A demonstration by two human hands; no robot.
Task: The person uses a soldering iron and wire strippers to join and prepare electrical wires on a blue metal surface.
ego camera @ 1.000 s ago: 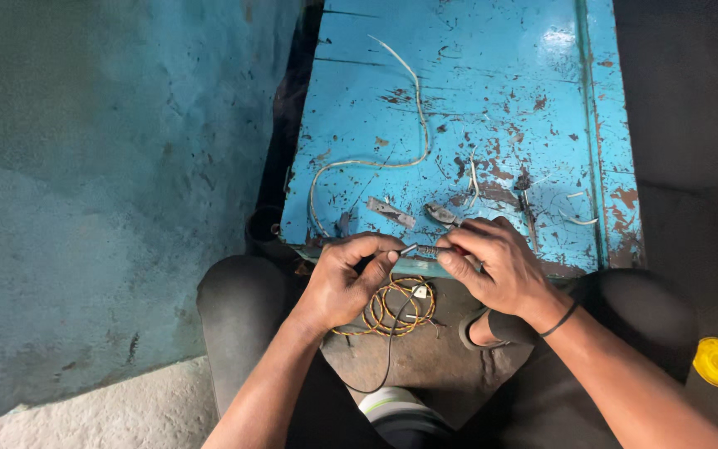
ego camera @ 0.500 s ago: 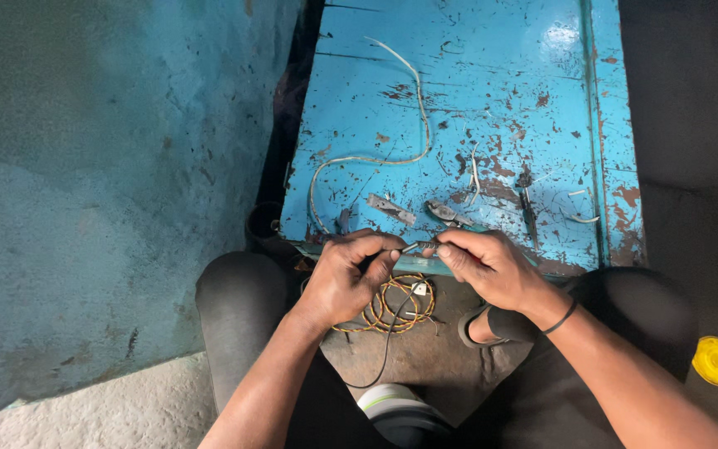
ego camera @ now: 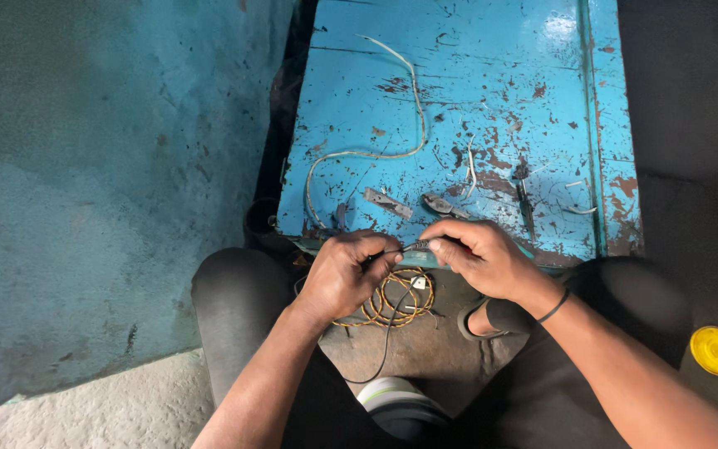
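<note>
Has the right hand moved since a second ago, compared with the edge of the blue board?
Yes. The right hand has slid left along the near edge of the blue board, closing toward the left hand; both pinch a thin dark wire.

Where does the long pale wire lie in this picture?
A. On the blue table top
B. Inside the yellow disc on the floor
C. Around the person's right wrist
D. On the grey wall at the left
A: the pale wire curves across the worn blue table, above the left hand and right hand, which pinch a thin dark wire between them.
</note>
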